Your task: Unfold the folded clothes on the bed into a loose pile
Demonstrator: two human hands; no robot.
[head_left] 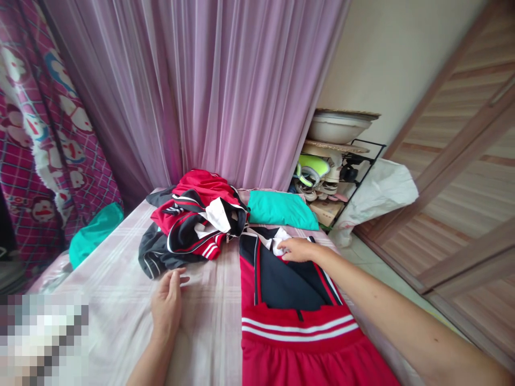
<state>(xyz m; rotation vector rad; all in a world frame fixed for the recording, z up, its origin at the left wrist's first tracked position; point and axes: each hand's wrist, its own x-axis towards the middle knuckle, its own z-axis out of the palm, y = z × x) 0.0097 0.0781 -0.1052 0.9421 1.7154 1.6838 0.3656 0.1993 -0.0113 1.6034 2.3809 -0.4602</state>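
Note:
A red and dark navy sports jacket [289, 281] with white stripes lies spread on the bed, its ribbed striped band across the front part. At its far end, my right hand [300, 250] has its fingers closed on the white collar [279, 242]. My left hand [167, 297] hovers over the sheet to the left of the jacket, holding nothing, its fingers loosely bent and apart. Just beyond it lies a crumpled heap of red and dark clothes [197, 214] with white stripes and a white collar showing.
Behind the jacket a folded turquoise cloth [281, 209] rests on the checked bedsheet [209, 321]. Purple curtains [241, 96] hang at the back. To the right stand a black rack [368, 171] with shoes and a basin, a white bag [378, 190] and a wooden wardrobe [462, 177].

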